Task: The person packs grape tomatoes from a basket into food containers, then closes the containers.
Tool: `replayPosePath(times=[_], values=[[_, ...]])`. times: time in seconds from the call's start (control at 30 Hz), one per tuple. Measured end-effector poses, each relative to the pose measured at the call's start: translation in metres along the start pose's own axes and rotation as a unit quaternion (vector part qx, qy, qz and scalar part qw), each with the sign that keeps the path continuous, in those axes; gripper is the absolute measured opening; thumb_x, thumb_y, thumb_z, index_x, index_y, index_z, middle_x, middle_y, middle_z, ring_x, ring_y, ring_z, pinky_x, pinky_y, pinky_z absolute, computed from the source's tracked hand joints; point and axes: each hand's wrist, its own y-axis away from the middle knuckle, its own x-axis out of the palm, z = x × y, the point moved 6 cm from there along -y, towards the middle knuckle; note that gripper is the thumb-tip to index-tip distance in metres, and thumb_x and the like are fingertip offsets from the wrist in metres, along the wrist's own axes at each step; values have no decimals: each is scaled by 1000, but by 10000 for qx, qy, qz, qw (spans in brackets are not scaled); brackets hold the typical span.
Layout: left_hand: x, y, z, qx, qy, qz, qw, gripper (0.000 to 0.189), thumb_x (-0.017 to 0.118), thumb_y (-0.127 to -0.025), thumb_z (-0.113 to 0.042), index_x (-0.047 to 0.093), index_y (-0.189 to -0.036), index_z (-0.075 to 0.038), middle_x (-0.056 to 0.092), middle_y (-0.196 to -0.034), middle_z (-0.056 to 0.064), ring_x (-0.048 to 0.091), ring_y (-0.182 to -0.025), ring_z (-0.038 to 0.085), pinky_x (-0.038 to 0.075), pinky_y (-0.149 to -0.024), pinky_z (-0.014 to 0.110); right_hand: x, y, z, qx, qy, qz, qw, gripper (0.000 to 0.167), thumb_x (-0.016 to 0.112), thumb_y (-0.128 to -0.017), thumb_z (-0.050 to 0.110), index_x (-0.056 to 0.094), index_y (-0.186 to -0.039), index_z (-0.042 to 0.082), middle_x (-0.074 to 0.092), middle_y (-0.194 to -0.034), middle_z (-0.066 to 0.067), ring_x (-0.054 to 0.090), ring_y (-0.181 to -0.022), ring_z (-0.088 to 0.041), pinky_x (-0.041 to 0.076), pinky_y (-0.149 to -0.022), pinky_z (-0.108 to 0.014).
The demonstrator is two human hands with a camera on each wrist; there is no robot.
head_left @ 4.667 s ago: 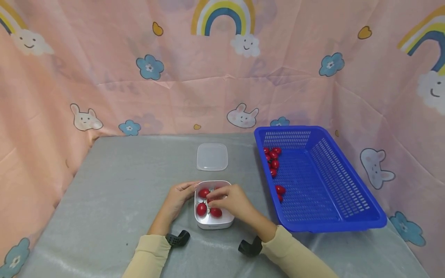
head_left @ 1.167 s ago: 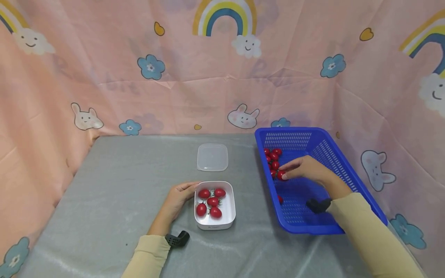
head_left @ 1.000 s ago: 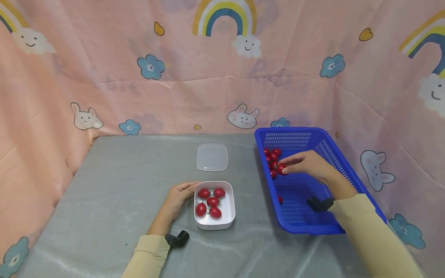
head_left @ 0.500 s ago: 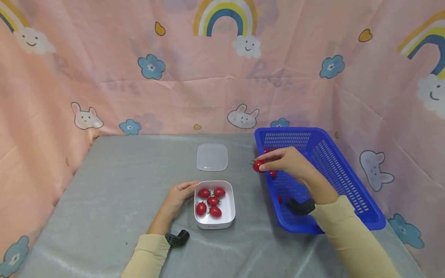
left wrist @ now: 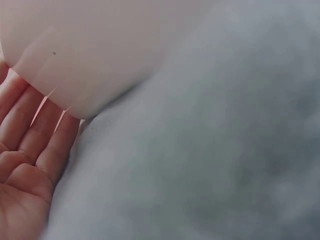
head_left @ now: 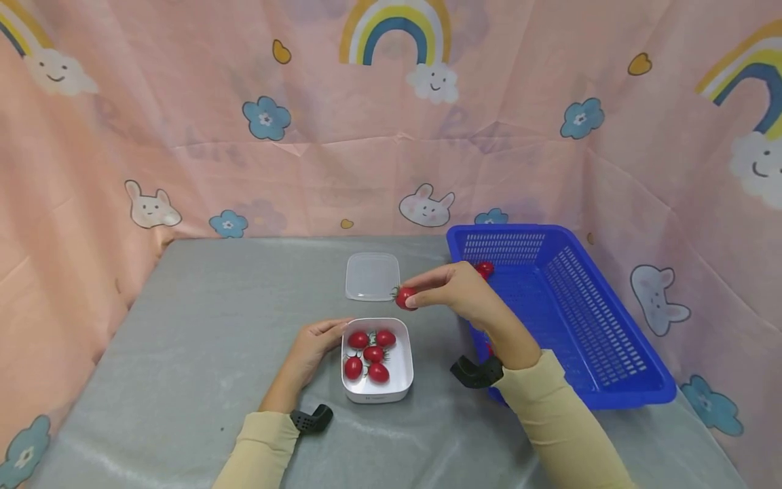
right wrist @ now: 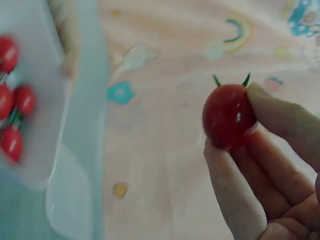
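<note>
Five tomatoes in white box

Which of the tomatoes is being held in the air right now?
The tomato pinched by the right hand, apart from the white box. Five other tomatoes lie inside that box; the remaining visible ones lie in the blue basket.

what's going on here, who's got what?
A person's right hand pinches a small red tomato in the air. Their left hand touches the side of an open white container with five tomatoes in it. A translucent lid lies beyond it; more tomatoes are in the blue basket.
</note>
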Motion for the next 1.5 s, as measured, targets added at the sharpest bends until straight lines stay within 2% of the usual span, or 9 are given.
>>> replayPosePath(times=[0.1, 0.27, 0.43, 0.57, 0.77, 1.0, 1.1, 1.3, 1.5], values=[[-1, 0, 0, 12, -28, -2, 10000, 36, 64, -95, -15, 65, -122, 10, 74, -115, 6, 68, -97, 1, 53, -90, 21, 10, 4, 5, -54, -115, -143, 9998, 34, 84, -79, 24, 77, -110, 11, 77, -106, -6, 67, -105, -22, 49, -101, -48], [-1, 0, -1, -17, 0, -20, 10000, 35, 64, -95, -14, 65, -121, 10, 75, -111, 2, 68, -96, 1, 54, -89, 20, 35, 10, 9, -107, -181, -208, 9996, 31, 84, -79, 22, 78, -107, 10, 76, -109, -7, 62, -115, -24, 47, -103, -52], [0, 0, -1, -41, 96, 66, 9999, 38, 64, -95, -15, 64, -123, 11, 75, -111, 1, 68, -98, 1, 54, -90, 20, 55, 6, 4, -170, -187, -285, 9993, 29, 84, -78, 18, 79, -104, 8, 76, -107, -8, 63, -115, -25, 49, -102, -50], [1, -1, -1, -14, 83, 90, 9999, 38, 64, -96, -15, 63, -123, 11, 75, -110, 1, 67, -98, 0, 53, -89, 19, 66, -2, -7, -94, -93, -316, 9994, 27, 85, -77, 19, 80, -102, 9, 77, -104, -7, 64, -104, -19, 54, -90, -39], [2, -2, -1, 44, 110, 139, 9998, 37, 64, -95, -14, 64, -122, 11, 75, -105, -6, 67, -98, 0, 54, -89, 19, 81, -12, -24, 76, -243, -229, 9994, 26, 86, -75, 15, 80, -99, 8, 78, -95, -8, 66, -76, -11, 58, -75, -40], [2, -1, -3, 115, 229, 135, 9996, 36, 62, -96, -11, 62, -122, 14, 75, -100, -9, 68, -96, -1, 54, -88, 19, 102, -22, -37, -170, 356, -51, 9992, 24, 88, -72, 14, 81, -93, 6, 78, -88, -8, 66, -76, -6, 54, -67, -21], [2, -1, -3, 88, 229, 147, 9996, 36, 62, -96, -12, 62, -122, 14, 75, -101, -8, 68, -97, 0, 54, -89, 19, 107, -24, -40, -225, 559, -99, 9981, 24, 88, -70, 12, 81, -92, 5, 78, -87, -8, 63, -75, -5, 53, -65, -20], [1, -2, -1, 111, 221, 119, 9996, 36, 63, -96, -12, 63, -121, 13, 75, -101, -9, 68, -97, 0, 54, -88, 20, 115, -29, -43, -345, 748, -59, 9966, 23, 87, -71, 11, 80, -92, 4, 78, -89, -9, 62, -78, -6, 52, -69, -21], [1, -3, 0, 141, 274, 146, 9994, 36, 61, -97, -10, 61, -122, 16, 75, -100, -9, 68, -95, -1, 54, -88, 19, 119, -32, -43, -415, 1166, -40, 9923, 24, 87, -70, 11, 80, -92, 5, 78, -89, -8, 59, -74, -6, 49, -66, -20]])
